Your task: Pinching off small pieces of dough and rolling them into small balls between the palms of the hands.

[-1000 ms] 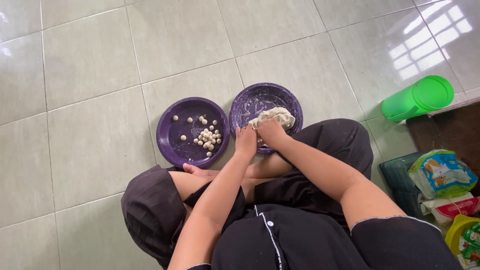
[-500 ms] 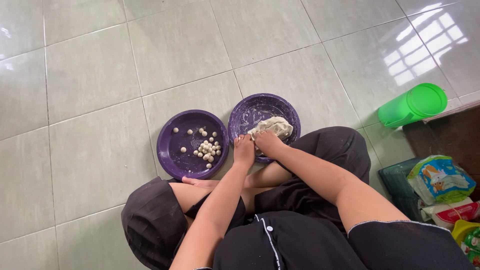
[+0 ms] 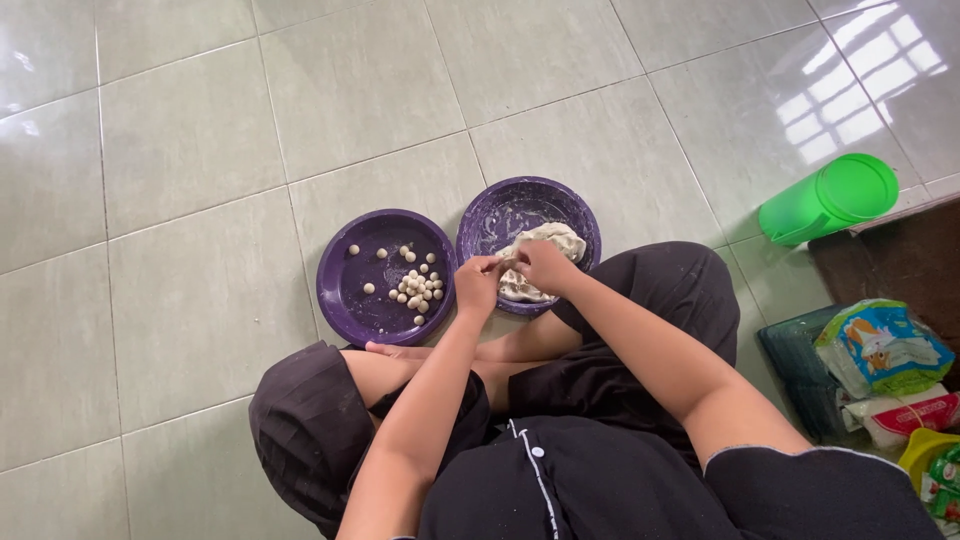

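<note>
You are sitting cross-legged on the pale tiled floor (image 3: 180,150), and the purple dough bowl (image 3: 500,205) is the mark for everything here. Just to its left, touching or nearly so, the second purple bowl (image 3: 345,300) is holding a scatter of small pale dough balls (image 3: 415,285), most clustered toward the side nearest the dough bowl. At the dough bowl's near rim your left hand (image 3: 476,285) and right hand (image 3: 545,266) are meeting fingertip to fingertip, pinching together on what looks like a small bit of dough, too small to make out clearly. The dough lump (image 3: 540,245) is lying inside that bowl, against its near right side, under your right hand. You appear to be working a piece off the lump; the next move calls for a light rolling pressure and a short carry left. Well to the right of the dough bowl a green lidded container (image 3: 828,198) is lying tilted, with snack packets (image 3: 880,350) nearer you.
</note>
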